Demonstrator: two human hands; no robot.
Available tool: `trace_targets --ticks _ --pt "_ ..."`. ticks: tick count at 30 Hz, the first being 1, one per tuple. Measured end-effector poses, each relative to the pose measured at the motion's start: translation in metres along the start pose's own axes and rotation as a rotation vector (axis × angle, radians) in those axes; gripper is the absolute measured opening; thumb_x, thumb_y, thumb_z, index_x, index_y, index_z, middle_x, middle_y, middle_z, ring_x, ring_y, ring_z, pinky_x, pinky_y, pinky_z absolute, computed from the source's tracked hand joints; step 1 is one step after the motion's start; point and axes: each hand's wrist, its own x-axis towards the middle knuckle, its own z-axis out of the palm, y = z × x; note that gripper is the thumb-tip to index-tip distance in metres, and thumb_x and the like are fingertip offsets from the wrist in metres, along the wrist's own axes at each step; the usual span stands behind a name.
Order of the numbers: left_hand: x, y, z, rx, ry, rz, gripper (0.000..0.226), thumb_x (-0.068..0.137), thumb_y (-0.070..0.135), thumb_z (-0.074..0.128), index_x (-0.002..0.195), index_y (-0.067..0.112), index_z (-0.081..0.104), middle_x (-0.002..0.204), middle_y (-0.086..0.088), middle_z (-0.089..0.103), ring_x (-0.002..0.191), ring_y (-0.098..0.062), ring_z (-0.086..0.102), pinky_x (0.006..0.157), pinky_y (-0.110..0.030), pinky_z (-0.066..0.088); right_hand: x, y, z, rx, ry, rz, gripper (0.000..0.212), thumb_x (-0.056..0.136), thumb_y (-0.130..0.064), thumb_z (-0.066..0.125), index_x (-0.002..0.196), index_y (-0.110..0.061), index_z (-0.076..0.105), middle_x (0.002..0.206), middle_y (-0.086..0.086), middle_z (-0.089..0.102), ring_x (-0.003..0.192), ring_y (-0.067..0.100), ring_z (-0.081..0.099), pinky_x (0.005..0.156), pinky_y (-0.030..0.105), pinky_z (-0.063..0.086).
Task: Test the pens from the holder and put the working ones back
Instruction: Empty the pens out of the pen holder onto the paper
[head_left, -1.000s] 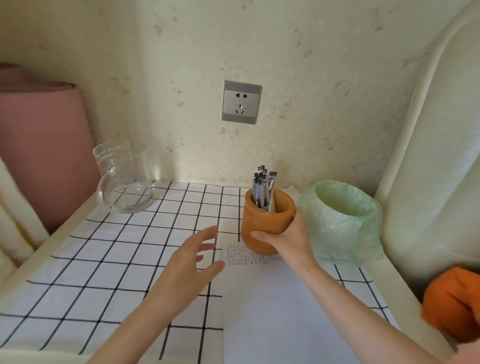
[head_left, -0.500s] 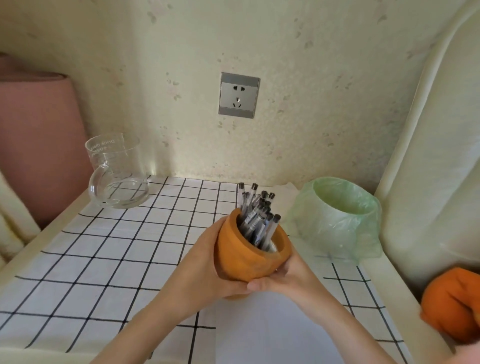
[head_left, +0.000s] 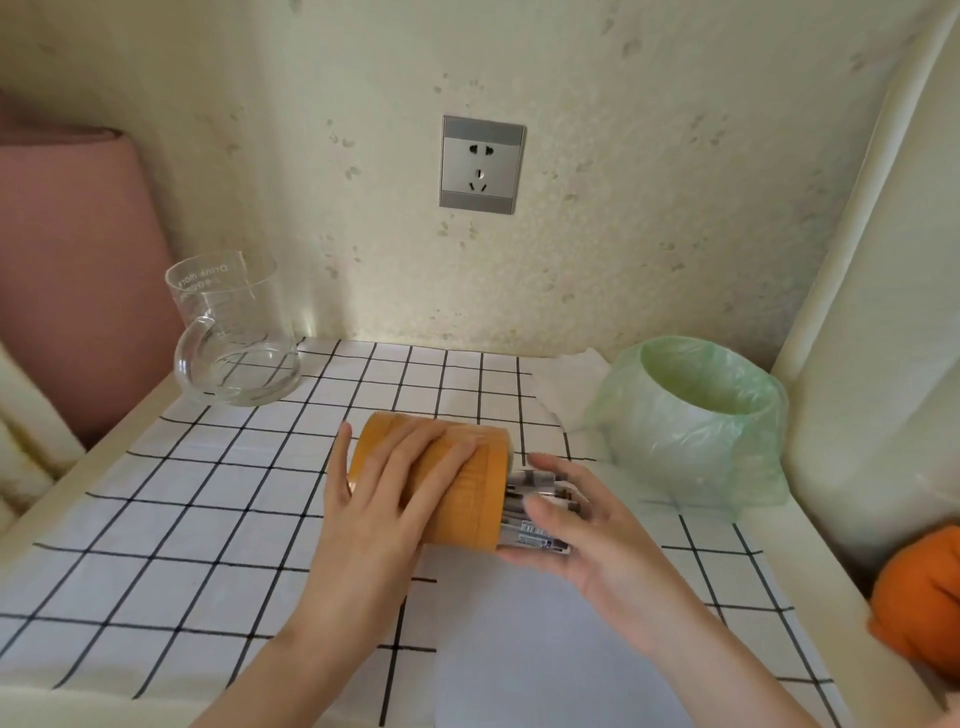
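1. The orange pen holder (head_left: 457, 483) is tipped on its side above the worktop (head_left: 156, 499), its mouth turned to the right.
2. The left hand (head_left: 384, 493) lies over the top of the holder, fingers (head_left: 415, 452) spread across its orange wall and pressed on it.
3. A bundle of pens (head_left: 535, 512) sticks out of the holder's mouth, grey and clear barrels lying roughly level.
4. The right hand (head_left: 587, 540) cups the pens' outer ends, thumb and fingers curled loosely around the bundle; whether they clamp it tight cannot be told.
5. A white sheet of paper (head_left: 530, 639) lies on the black-gridded tablecloth (head_left: 218, 499) just below both hands.
6. A glass jug (head_left: 234, 338) stands at the far left of the worktop, well apart from the holder.
7. A small bin lined with a green bag (head_left: 696, 421) stands at the far right, near the right hand.
8. A grey wall socket (head_left: 482, 164) sits on the wall behind.
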Motion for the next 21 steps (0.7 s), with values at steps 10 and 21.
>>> trace_targets --ticks 10,21 --pt "0.003 -0.005 0.004 0.0 -0.038 -0.052 0.102 0.052 -0.003 0.08 0.141 0.02 0.035 0.138 -0.004 0.042 0.132 -0.022 0.034 0.112 -0.054 0.018 0.008 -0.003 -0.019 -0.056 0.126 -0.061 0.029 0.068 -0.004 0.068 0.096 0.0 0.062 0.096 0.021 0.065 0.086 0.037 0.068 0.071 0.047 0.058" --pt "0.006 -0.02 0.0 -0.302 -0.147 0.0 0.087 0.069 0.05 0.069 0.143 0.033 0.028 0.145 0.013 0.03 0.136 -0.008 0.025 0.106 -0.033 0.034 0.007 -0.004 -0.03 -0.264 0.229 -0.065 0.021 0.081 0.003 0.064 0.1 -0.006 0.063 0.099 0.017 0.067 0.088 0.033 0.067 0.089 0.054 0.052"
